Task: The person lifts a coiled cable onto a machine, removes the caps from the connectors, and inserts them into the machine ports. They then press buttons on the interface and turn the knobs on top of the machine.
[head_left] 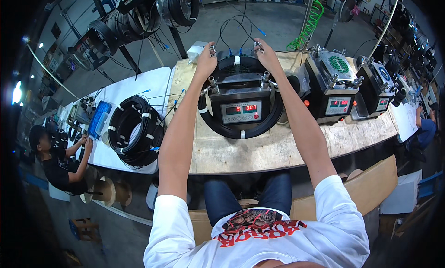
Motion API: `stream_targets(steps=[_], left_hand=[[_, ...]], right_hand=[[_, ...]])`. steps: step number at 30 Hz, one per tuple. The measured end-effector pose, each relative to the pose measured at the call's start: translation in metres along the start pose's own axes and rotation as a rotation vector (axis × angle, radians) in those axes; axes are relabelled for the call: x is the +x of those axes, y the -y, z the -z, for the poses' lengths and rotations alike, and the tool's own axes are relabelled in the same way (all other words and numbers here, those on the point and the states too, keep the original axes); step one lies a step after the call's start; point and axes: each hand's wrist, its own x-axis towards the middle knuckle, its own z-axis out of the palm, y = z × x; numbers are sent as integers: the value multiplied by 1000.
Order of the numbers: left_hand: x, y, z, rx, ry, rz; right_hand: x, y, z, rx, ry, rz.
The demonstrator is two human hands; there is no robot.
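Both arms stretch forward over a black polishing machine (242, 98) with a lit red display. My left hand (206, 59) is closed around a small metal clamp (212, 49) at its far left corner. At the far right corner, my right hand (267, 54) closes on a matching metal clamp (257, 45). A coil of black cable (242, 134) with white ties loops around the machine. Thin cables with blue connectors (240, 52) stand between my hands. Nearer metal clamps (264, 80) rise from the two front corners.
Two similar machines (334, 89) with green and blue rings on top stand to the right on the wooden bench (222, 156). More black cable coils (134, 124) lie on a white table at left. One person (60, 156) works at left, another (424, 124) at far right. A green spiral hose (311, 22) hangs behind.
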Motion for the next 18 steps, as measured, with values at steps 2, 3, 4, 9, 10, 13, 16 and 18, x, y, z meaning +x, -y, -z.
stream_targets(steps=[2,3,4,9,10,13,16,18], left_hand=[[-3,3,4,-1,-12,14],[-4,5,5,1,-14,18],[-3,4,4,24,-47,14],[1,3,-4,67,-90,21],[1,5,-4,54,-81,13],[5,10,-3,75,-64,-33],[12,15,0,133,-14,-89],[16,16,0,154,36,-106]], right_hand=[[-3,8,-3,-47,12,-26],[-4,12,-5,-96,21,-52],[-3,10,-4,-99,22,-51],[3,-4,1,22,56,-14],[2,-5,0,21,56,-16],[1,-6,-2,39,54,-4],[2,-3,-1,8,42,-17],[3,-1,-2,-60,19,9]])
